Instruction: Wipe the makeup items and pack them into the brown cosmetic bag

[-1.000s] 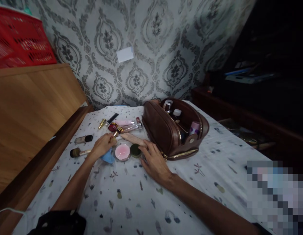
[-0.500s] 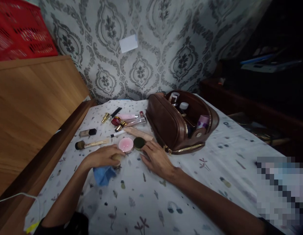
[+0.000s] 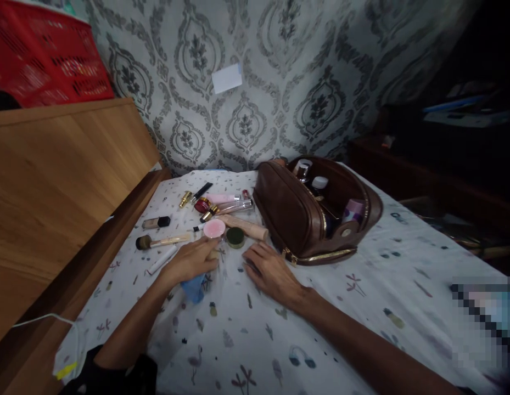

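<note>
My left hand [image 3: 195, 260] is closed, with a blue cloth [image 3: 194, 289] hanging below its fingers. A small yellowish round thing [image 3: 213, 254] shows under the fingertips, mostly hidden. Just beyond that hand lies a pink round compact or jar [image 3: 214, 229]. To its right stands a dark green-topped round jar [image 3: 235, 237]. My right hand [image 3: 271, 271] rests on the cloth-covered table near this jar, apart from it, fingers loosely stretched and holding nothing. A beige tube [image 3: 248, 227] lies behind the jar. Left of my left hand are a makeup brush [image 3: 162, 241] and a white tube [image 3: 162, 259].
An open brown toiletry bag [image 3: 283, 211] holding bottles stands at the right. Lip glosses and small tubes [image 3: 222, 198] lie at the back, with a foundation bottle [image 3: 156, 222] to the left. A wooden panel [image 3: 73, 164] bounds the left side, a red basket [image 3: 52, 60] above it.
My right hand has let go of the green-topped jar and drawn back slightly towards me. My left hand has shifted a little right with the cloth, exposing the white tube. The view has shifted slightly.
</note>
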The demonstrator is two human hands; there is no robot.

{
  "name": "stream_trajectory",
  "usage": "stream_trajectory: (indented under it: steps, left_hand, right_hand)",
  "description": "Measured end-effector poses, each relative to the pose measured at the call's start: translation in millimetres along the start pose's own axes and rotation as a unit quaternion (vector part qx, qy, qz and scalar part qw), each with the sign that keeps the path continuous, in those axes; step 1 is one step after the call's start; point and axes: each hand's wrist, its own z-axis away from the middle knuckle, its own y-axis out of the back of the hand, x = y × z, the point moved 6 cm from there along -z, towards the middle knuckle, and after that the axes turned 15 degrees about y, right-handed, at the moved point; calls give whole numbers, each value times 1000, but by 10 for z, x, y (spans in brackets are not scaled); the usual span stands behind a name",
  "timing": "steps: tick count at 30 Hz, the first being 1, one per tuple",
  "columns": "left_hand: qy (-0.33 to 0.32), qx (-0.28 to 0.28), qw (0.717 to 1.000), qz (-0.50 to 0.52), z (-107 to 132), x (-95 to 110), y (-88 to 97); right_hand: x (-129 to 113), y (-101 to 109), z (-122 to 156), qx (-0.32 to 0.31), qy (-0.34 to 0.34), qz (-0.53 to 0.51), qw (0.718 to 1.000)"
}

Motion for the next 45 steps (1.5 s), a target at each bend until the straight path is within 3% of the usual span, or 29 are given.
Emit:
stream_trajectory:
  steps: [4, 8, 14, 17, 22, 25, 28, 30, 33, 36, 38, 41, 45]
  left_hand:
    - [24, 10, 999, -29, -88, 61, 14]
    - [77, 59, 993, -61, -64, 158, 24]
    - [-62, 69, 987, 130, 52, 634, -57]
    - [-84, 82, 976, 184, 16, 695, -53]
    - [-39, 196, 937, 285, -4, 563, 185]
    - [-54, 253, 915, 310, 87, 646, 224]
    - [-159, 214, 927, 264, 155, 898, 35]
    - [-190, 184, 934, 240, 157, 976, -108]
    - [-130, 162, 935, 287, 86, 909, -174]
    - [-71, 100, 930, 348, 40, 906, -190]
    - [-48, 51, 925, 372, 23, 961, -223]
    - [-17, -17, 918, 397, -73, 1012, -343]
    - [9, -89, 907, 411, -325, 923, -624]
  right_hand:
    - [54, -77, 47, 22, 14, -3, 1000]
    - [100, -131, 93, 31, 14, -21, 999]
    - [110, -6, 39, 103, -25, -176, 979]
    - [183, 1, 24, 116, -79, -241, 960]
    - [308, -32, 59, 141, -160, -245, 946]
    - [278, -56, 45, 156, -165, -281, 932]
    - [185, -31, 12, 186, -137, -301, 925]
    - [119, 41, 4, 219, -109, -280, 928]
    - [18, 162, 18, 213, -71, -244, 944]
    - [-87, 298, 112, 160, -36, -220, 962]
    - [-135, 402, 233, 150, -24, -238, 959]
    - [-144, 564, 429, 184, -26, -258, 948]
    - [-94, 669, 549, 220, -39, -226, 948]
